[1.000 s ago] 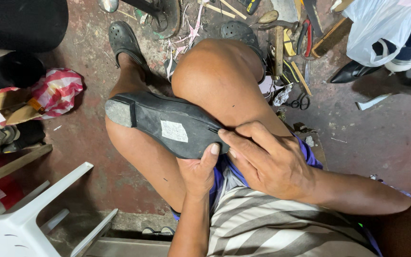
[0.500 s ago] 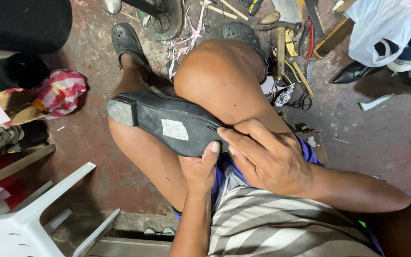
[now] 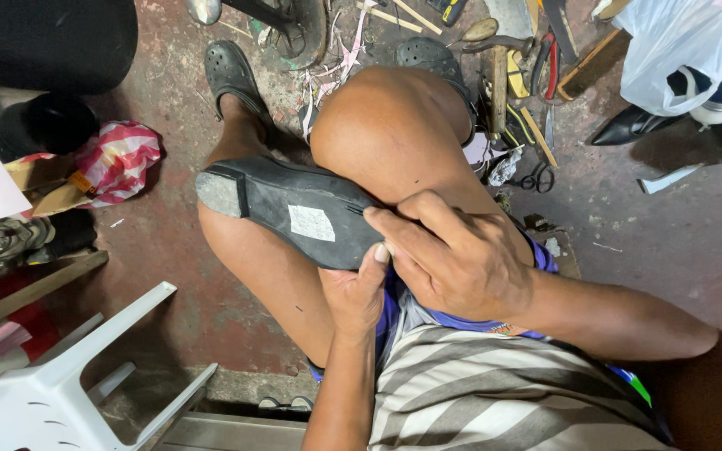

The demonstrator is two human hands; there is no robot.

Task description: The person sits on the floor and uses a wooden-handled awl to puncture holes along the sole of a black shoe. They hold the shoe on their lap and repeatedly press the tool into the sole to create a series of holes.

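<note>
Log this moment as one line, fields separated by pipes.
left hand: under black shoe, thumb on sole | right hand: fingers pressing toe end | shoe: sole up, across knees | floor: scissors, tools

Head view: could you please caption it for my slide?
Both hands, left and right, grip a black shoe, sole up, across bare knees.

Black shoe, sole up, across the lap

The black shoe (image 3: 290,213) lies sole upward between the knees — grey heel block pointing to nine o'clock, toe end at three o'clock and hidden under fingers. Its sole is dark, worn rubber with a pale rectangular patch mid-length.
</note>
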